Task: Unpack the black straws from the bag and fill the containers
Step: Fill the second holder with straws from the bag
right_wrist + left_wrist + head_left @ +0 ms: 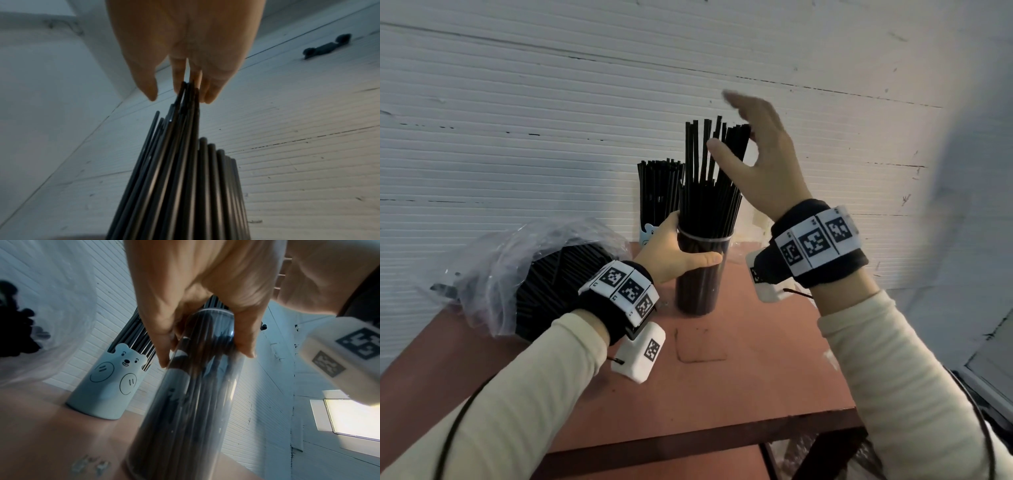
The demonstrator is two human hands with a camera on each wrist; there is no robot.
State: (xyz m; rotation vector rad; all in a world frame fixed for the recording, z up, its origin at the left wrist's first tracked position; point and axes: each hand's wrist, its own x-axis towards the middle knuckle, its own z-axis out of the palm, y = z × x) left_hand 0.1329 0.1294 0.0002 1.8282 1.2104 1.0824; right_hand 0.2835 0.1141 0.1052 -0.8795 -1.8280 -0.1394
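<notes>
A clear cylinder container [702, 281] packed with black straws [709, 178] stands on the reddish table [722, 394]. My left hand [681, 250] grips it just below the rim, thumb in front and fingers behind; the left wrist view shows this hand [205, 345] round the container [191, 402]. My right hand [739, 130] is open at the tops of the tallest straws, fingers straight, thumb in front of them. In the right wrist view the fingertips [180, 87] touch the straw ends [185, 146]. A clear plastic bag [524, 270] of black straws lies at the left.
A pale blue bear container [109, 382] full of straws [661, 185] stands behind the clear one, against the white ribbed wall. The table's front edge [688, 442] is near me. A bright window [353, 418] shows at the right.
</notes>
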